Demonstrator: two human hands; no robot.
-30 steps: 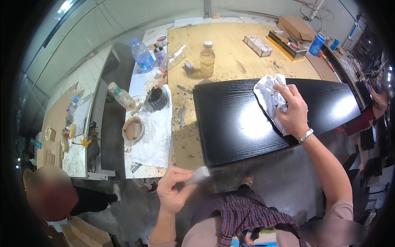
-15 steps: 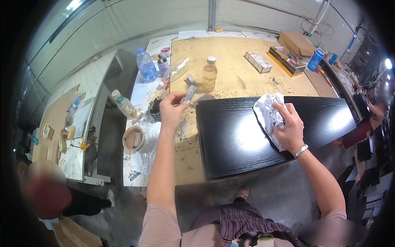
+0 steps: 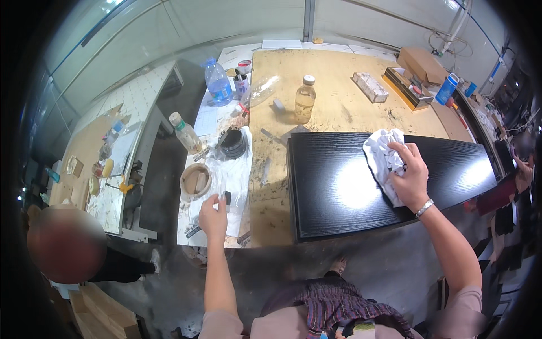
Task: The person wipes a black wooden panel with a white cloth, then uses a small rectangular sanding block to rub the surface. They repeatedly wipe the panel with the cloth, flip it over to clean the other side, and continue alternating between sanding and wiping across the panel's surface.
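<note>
My right hand [image 3: 411, 176] is closed on a crumpled white cloth [image 3: 384, 148], pressing it on a glossy black wood-grain panel [image 3: 330, 186]. The panel lies on the worktable's right side and juts over its front edge. My left hand [image 3: 213, 219] is over the table's near left part, its fingers pinched at a small dark block [image 3: 227, 198]. Just beyond it sit a round tape roll [image 3: 196, 182] with small pieces inside and clear plastic film [image 3: 230, 179]. Farther back stands a black-stained tub [image 3: 233, 142] on white cloth, beside a green-capped bottle [image 3: 186, 134].
A white-capped bottle [image 3: 305, 101] stands beyond the panel, near a small grey block [image 3: 278, 105]. Left of it are a large blue-tinted bottle [image 3: 218, 85] and a can [image 3: 241, 85]. Boxes [image 3: 370, 87] lie at the back right. Another person [image 3: 65, 243] is at the left.
My left hand has moved from near the white-capped bottle toward me, down beside the tape roll, uncovering the black tub. My right hand stays on the cloth. The view has shifted slightly.
</note>
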